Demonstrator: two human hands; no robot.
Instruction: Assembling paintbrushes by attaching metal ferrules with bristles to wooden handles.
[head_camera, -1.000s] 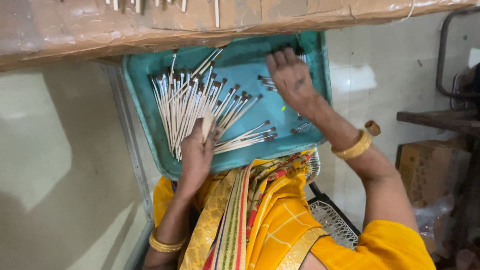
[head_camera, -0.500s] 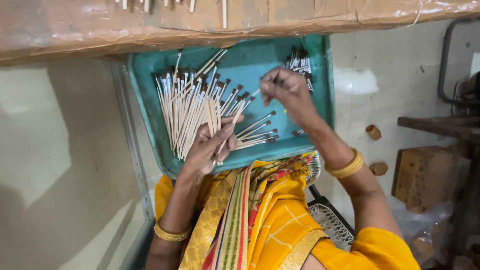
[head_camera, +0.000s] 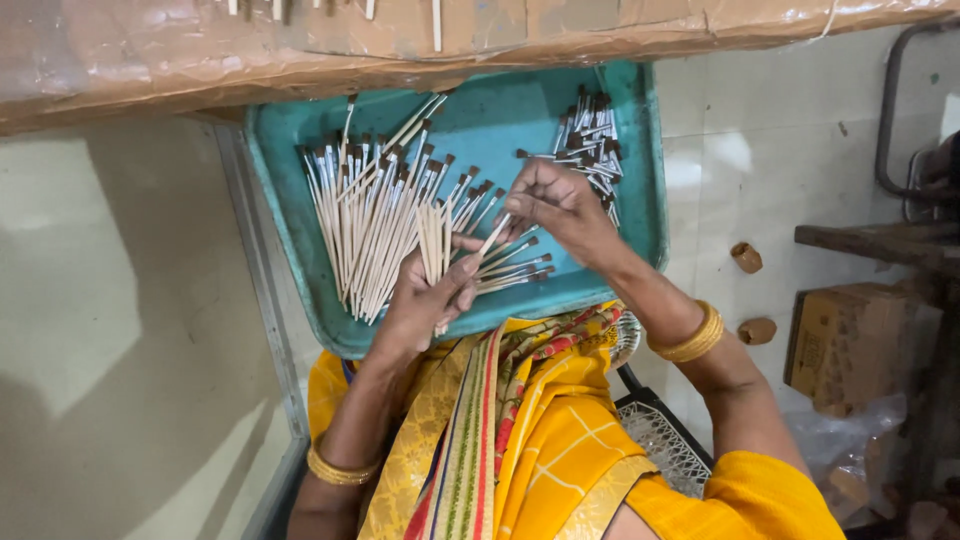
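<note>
A teal tray (head_camera: 500, 115) rests on my lap, filled with thin pale sticks with dark brush tips. A large loose pile of the sticks (head_camera: 370, 215) lies on the tray's left half, and a smaller pile (head_camera: 590, 145) sits at its far right corner. My left hand (head_camera: 430, 295) grips a small bundle of sticks (head_camera: 435, 235) upright near the tray's near edge. My right hand (head_camera: 560, 205) pinches one stick (head_camera: 493, 235) and holds it against that bundle. Gold bangles circle both wrists.
A brown cardboard-covered surface (head_camera: 450, 40) overhangs the tray's far side. Tiled floor lies to the right with two small brown lumps (head_camera: 747, 257), a cardboard box (head_camera: 845, 345) and a dark metal frame (head_camera: 890, 120). A wire basket (head_camera: 665, 440) sits by my right side.
My right hand came back from the tray's far right with one stick and brought it to the left hand. The left hand now holds a raised bundle.
</note>
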